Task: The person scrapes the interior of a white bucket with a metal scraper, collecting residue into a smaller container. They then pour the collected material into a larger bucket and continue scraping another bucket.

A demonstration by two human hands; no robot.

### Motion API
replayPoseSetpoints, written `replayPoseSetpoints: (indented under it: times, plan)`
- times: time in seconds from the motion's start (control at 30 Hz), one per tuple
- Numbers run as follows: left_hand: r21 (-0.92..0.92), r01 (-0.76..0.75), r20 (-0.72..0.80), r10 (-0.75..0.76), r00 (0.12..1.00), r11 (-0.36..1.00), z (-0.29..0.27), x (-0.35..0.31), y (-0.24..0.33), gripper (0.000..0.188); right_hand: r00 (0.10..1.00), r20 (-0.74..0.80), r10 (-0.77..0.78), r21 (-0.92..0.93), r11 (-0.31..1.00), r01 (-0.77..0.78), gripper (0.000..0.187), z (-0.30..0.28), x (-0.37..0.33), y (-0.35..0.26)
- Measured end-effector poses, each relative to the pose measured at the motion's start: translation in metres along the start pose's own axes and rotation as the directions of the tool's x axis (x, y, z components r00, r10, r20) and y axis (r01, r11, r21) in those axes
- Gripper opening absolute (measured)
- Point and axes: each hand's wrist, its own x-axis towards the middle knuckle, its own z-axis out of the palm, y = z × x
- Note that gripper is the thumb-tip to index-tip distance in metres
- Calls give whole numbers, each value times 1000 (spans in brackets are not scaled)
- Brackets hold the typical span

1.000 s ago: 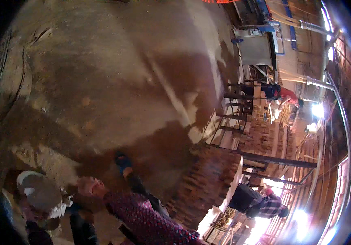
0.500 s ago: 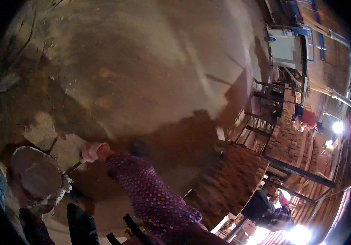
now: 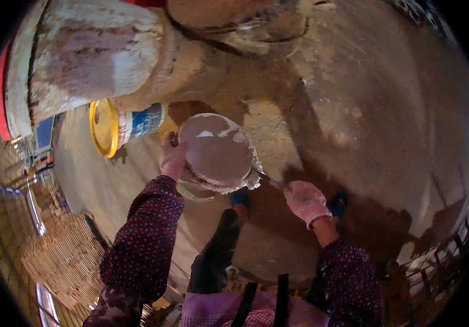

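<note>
In front of me is a round bucket-like vessel [image 3: 217,150] filled with smooth greyish-brown slurry, its rim crusted with pale residue. My left hand [image 3: 173,158], in a pale pink glove, grips the vessel's left side. A thin dark handle [image 3: 270,180] reaches the crusted right edge; whether it is fixed to the vessel I cannot tell. Closed around its other end is my right hand [image 3: 306,201], also gloved. My patterned sleeves cover both forearms.
A tipped-looking yellow-lidded bucket [image 3: 104,128] stands beyond my left hand. Behind it is a large stained white drum [image 3: 95,54] with a red rim. Stacked slatted material [image 3: 65,259] sits at lower left. My shoe [image 3: 240,197] is just below the vessel.
The view has swung round, bringing the vessel from the lower left to the centre. Both hands now show clearly, and the drum and yellow-lidded bucket have come into view.
</note>
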Motion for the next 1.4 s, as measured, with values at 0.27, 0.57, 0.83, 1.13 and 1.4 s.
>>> replayPoseSetpoints:
  times: [0.27,0.57,0.83,1.13,1.4]
  plan:
    - [-204,23,-232,-71,970,979,17,-93,42,69,984,-101,-147,-396,913,96,27,38,-8,-11]
    - [-982,28,96,-370,924,-185,-12,-102,-81,53,924,-67,-376,-590,762,267,17,-33,-26,-165]
    - [-787,599,537,-316,782,147,-55,-138,-83,66,951,-71,-301,-568,796,210,24,26,-21,-220]
    - [-922,64,-45,-271,961,381,-188,-155,-4,69,980,174,-96,-364,918,155,34,47,-42,-263]
    - [-348,-293,-451,115,885,890,-490,-91,138,72,722,-431,-541,38,788,614,15,-252,-47,-273]
